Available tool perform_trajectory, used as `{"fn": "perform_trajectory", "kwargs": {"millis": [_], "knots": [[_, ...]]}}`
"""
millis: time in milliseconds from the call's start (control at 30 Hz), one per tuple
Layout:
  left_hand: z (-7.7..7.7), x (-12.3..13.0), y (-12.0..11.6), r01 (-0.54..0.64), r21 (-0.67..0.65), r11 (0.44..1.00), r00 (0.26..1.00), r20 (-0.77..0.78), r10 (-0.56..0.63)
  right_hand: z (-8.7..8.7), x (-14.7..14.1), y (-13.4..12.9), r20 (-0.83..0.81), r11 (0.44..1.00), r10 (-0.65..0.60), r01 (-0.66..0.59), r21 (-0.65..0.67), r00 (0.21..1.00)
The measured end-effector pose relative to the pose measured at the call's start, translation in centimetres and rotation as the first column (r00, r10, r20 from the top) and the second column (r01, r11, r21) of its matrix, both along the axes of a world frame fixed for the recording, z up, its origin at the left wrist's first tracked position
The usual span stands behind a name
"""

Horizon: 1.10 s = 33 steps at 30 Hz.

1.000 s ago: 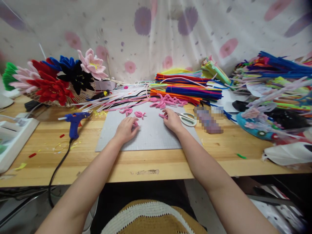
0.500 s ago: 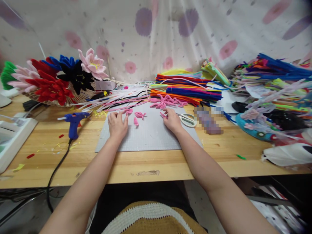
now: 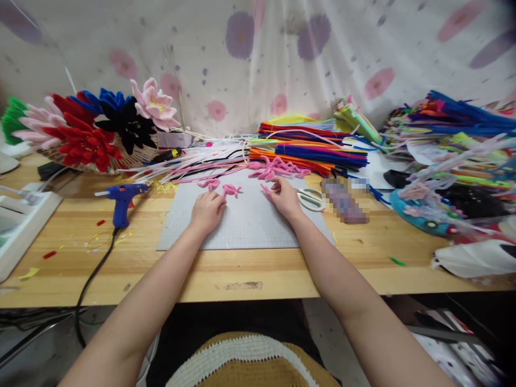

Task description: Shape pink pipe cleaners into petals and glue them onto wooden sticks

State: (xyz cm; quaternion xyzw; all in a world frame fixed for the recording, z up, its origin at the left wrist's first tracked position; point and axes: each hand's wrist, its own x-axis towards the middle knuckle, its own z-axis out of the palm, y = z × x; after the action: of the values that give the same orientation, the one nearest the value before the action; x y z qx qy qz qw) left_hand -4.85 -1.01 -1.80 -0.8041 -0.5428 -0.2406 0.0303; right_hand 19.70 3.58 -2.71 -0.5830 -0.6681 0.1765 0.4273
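Observation:
On the grey cutting mat [image 3: 245, 228], my left hand [image 3: 208, 210] has its fingers closed over a small pink pipe-cleaner piece, which they mostly hide. Just beyond them lie a folded pink pipe-cleaner piece [image 3: 231, 190] and a curled one [image 3: 208, 184]. My right hand [image 3: 284, 197] pinches another pink pipe-cleaner piece [image 3: 265, 190], whose end sticks out to the left of the fingertips. Scissors [image 3: 311, 200] with pale handles lie right beside this hand. A heap of twisted pink pipe cleaners [image 3: 278, 169] rests at the mat's far edge.
A blue hot glue gun [image 3: 121, 204] stands left of the mat, its cord running off the front edge. Fuzzy flowers [image 3: 88, 142] fill the back left. Bundled pipe cleaners [image 3: 322, 154] lie behind the mat. A blurred-out object [image 3: 344, 200] sits right of the scissors.
My left hand has moved right and nearer, from beside the curled piece onto the small pink piece, covering it. The right hand stays nearly in place, its pink piece showing farther out to the left.

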Motion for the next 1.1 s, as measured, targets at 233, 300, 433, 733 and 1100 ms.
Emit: {"fn": "perform_trajectory", "kwargs": {"millis": [233,300,433,733,1100], "knots": [[0.1,-1.6,0.2,-0.347,0.073,0.935,0.931,0.152,0.333,0.1,-0.2,0.3,-0.494,0.966,0.022,-0.146,-0.214,0.869],[0.5,-1.2,0.0,-0.327,0.106,0.939,0.928,0.222,0.298,0.5,-0.5,0.1,-0.602,0.943,0.034,-0.225,-0.246,0.797],[1.2,1.4,-0.1,-0.121,0.015,0.993,0.904,0.415,0.104,1.2,-1.6,-0.5,-0.710,0.916,0.096,-0.341,-0.211,0.697],[0.8,5.9,0.5,0.434,-0.438,0.788,0.231,0.899,0.372,1.1,-4.1,-2.0,-0.709,0.812,0.312,-0.565,-0.147,0.632],[0.5,4.2,-0.1,0.407,-0.383,0.829,0.102,0.921,0.376,1.8,-2.6,-2.1,-0.576,0.822,0.332,-0.529,-0.211,0.747]]}}
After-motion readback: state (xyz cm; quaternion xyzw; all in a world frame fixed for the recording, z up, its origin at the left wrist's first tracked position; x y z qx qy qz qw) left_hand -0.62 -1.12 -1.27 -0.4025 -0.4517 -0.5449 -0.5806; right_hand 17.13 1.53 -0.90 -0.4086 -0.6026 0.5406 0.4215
